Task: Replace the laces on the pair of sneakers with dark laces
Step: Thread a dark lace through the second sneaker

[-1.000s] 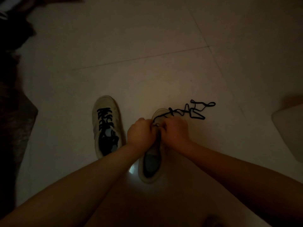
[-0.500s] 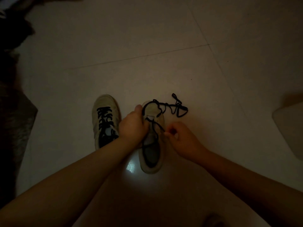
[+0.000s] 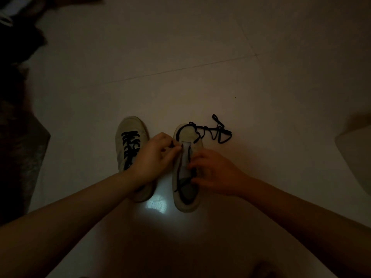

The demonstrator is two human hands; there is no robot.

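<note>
Left hand (image 3: 155, 157) at approx 9 o'clock of the unlaced sneaker (image 3: 185, 167), fingertips curled and pinching a bit of dark lace (image 3: 202, 130) at the lowest eyelet, by the top of the tongue. Right hand (image 3: 212, 170) at 3 o'clock of same shoe, fingers bent onto the eyelet edge and tongue, steadying; whether also pinching lace can't tell, too dark. Shoe directly between both hands, touching both, long axis running 12 to 6, toe at 12, heel toward the body. Lace looped round the toe cap, rest trailing loose on the floor (image 3: 200, 67) toward 2 o'clock of the shoe, tangled in a small heap. One short dark end lying over the shoe opening near 6. Judged: next eyelet pass falls to left hand, nearer the free end; slack must come in from the 2 o'clock heap.

Laced sneaker (image 3: 130, 143) at 9 o'clock, just beside left wrist, parallel, dark laces already crossed in. Pale object (image 3: 355, 157) at far 3 o'clock, cut off by frame, well apart.

No brand, label or writing legible
</note>
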